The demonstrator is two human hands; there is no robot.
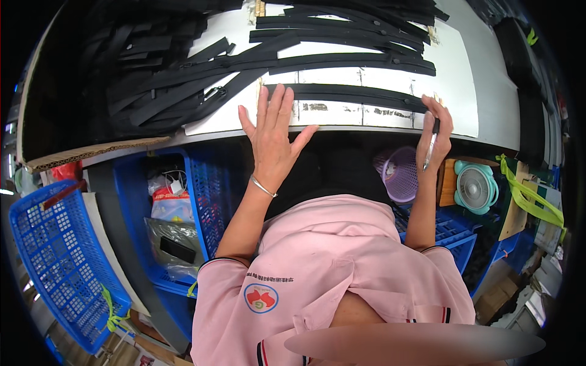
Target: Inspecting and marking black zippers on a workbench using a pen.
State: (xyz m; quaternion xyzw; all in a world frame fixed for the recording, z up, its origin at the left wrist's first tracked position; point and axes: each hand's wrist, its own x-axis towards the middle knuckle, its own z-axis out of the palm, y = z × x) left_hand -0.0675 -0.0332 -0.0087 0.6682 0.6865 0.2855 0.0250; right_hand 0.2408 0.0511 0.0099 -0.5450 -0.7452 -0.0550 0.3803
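Note:
A black zipper [348, 93] lies straight across a white board [455, 79] that bears dark pen marks. My left hand [273, 137] rests flat at the zipper's left end, fingers stretched and thumb apart, with a bangle on the wrist. At the other end of the strip, my right hand [441, 131] touches it with its fingertips while a clear-barrelled pen [431, 145] is tucked in the curled fingers. Just beyond, another black zipper [360, 61] runs roughly parallel, its slider near the right end.
A heap of black zippers [146, 73] fills a cardboard box [97, 154] on the left. More zippers [342, 27] lie at the board's far side. Below the table edge are blue baskets [67, 256], a purple basket [403, 177] and a small teal fan [476, 188].

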